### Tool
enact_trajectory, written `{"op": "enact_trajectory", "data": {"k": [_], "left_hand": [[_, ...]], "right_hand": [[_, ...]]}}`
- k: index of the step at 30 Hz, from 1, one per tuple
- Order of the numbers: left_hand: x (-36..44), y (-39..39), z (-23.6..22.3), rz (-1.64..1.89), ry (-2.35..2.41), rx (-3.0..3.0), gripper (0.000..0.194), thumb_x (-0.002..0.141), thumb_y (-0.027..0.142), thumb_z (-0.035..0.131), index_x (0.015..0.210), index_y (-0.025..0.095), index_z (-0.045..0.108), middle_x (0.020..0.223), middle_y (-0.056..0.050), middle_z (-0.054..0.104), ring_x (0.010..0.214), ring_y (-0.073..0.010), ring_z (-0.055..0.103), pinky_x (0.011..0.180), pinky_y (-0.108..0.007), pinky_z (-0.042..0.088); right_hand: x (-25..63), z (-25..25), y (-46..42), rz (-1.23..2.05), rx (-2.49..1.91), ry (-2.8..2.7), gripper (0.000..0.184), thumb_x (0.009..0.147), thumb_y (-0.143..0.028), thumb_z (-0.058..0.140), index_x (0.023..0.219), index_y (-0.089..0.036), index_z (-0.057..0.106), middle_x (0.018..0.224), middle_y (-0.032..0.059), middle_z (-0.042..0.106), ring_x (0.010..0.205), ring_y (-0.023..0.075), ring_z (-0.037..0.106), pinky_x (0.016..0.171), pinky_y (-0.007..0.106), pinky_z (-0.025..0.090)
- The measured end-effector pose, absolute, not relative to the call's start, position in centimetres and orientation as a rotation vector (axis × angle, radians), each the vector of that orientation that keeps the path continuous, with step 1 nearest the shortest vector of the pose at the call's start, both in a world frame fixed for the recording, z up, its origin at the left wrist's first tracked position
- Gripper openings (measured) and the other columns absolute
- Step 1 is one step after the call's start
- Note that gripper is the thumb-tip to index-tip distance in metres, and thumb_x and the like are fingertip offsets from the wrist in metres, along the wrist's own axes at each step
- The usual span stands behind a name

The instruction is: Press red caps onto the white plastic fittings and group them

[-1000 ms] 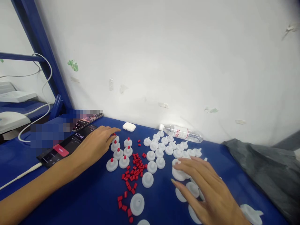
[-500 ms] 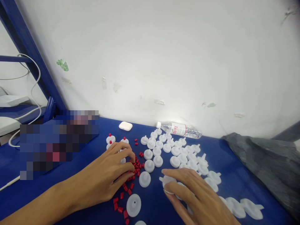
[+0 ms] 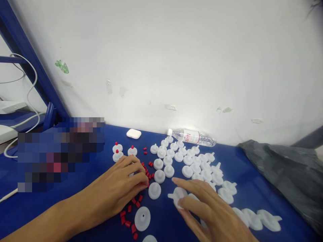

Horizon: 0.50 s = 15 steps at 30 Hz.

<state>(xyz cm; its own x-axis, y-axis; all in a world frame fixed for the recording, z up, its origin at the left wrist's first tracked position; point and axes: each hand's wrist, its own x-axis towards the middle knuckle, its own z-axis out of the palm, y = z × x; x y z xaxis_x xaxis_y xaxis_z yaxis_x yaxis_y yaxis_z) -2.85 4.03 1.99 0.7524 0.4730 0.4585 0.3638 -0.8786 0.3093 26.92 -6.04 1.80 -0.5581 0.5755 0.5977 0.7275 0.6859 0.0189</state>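
My left hand is over a scattered pile of small red caps, fingers bent down and closed together. Red shows at its fingertips, but whether a cap is pinched there is hidden. My right hand grips a white round plastic nozzle lid between thumb and fingers, its thin spout pointing left. More white lids lie partly covered beneath that hand. Between the hands, a loose white lid rests on the blue table. Left of the pile stand several white lids with red caps on their spouts.
Many loose white lids spread across the middle and right. A clear bottle lies along the wall beside a small white case. Dark grey plastic sheeting covers the right side. A white cable hangs at the left.
The view has shifted slightly. My left fingertips have moved a little to the right over the red caps. My right hand still holds the white lid, now tipped a bit more into view.
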Motion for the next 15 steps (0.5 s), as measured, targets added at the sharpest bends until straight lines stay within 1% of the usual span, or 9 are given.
{"op": "enact_trajectory", "data": {"k": [4, 7, 9, 11, 15], "left_hand": [[-1.8, 2.4, 2.4, 1.023, 0.766, 2.542, 0.019, 0.112, 0.034, 0.049, 0.109, 0.038, 0.067, 0.093, 0.001, 0.077, 0.086, -0.0242, 0.070, 0.074, -0.036, 0.065], [-1.0, 1.0, 2.6, 1.100, 0.822, 2.407, 0.015, 0.111, 0.039, 0.053, 0.105, 0.038, 0.067, 0.088, 0.005, 0.077, 0.074, -0.0182, 0.073, 0.063, -0.028, 0.064], [-0.6, 0.2, 2.6, 1.065, 0.845, 2.320, 0.012, 0.109, 0.037, 0.059, 0.102, 0.039, 0.068, 0.083, 0.009, 0.076, 0.067, -0.0146, 0.072, 0.060, -0.024, 0.062], [-0.4, -0.2, 2.4, 1.001, 0.840, 2.237, 0.011, 0.107, 0.035, 0.062, 0.099, 0.040, 0.069, 0.078, 0.012, 0.074, 0.062, -0.0124, 0.069, 0.060, -0.022, 0.059], [-0.5, -0.5, 1.4, 0.921, 0.826, 2.118, 0.013, 0.105, 0.036, 0.062, 0.095, 0.038, 0.070, 0.078, 0.011, 0.072, 0.063, -0.0116, 0.065, 0.058, -0.023, 0.053]], "right_hand": [[26.6, 2.4, -6.0, -0.345, -0.952, -2.282, 0.025, 0.105, -0.008, 0.056, 0.124, -0.023, 0.060, 0.126, 0.0086, 0.080, 0.113, 0.0189, 0.078, 0.097, 0.032, 0.066], [25.8, 2.8, -5.9, -0.367, -0.925, -2.270, 0.015, 0.111, -0.013, 0.051, 0.119, -0.023, 0.060, 0.125, 0.0059, 0.082, 0.112, 0.0163, 0.079, 0.104, 0.030, 0.062], [25.3, 2.7, -5.9, -0.365, -0.930, -2.262, 0.011, 0.114, -0.020, 0.050, 0.115, -0.023, 0.060, 0.124, 0.0045, 0.083, 0.110, 0.0147, 0.079, 0.107, 0.027, 0.060], [25.0, 2.7, -5.9, -0.353, -0.933, -2.250, 0.011, 0.115, -0.024, 0.050, 0.112, -0.023, 0.061, 0.122, 0.0042, 0.084, 0.108, 0.0142, 0.080, 0.106, 0.025, 0.060], [24.8, 2.6, -5.9, -0.330, -0.925, -2.244, 0.011, 0.115, -0.022, 0.051, 0.110, -0.022, 0.061, 0.122, 0.0059, 0.084, 0.107, 0.0150, 0.081, 0.101, 0.025, 0.063]]}}
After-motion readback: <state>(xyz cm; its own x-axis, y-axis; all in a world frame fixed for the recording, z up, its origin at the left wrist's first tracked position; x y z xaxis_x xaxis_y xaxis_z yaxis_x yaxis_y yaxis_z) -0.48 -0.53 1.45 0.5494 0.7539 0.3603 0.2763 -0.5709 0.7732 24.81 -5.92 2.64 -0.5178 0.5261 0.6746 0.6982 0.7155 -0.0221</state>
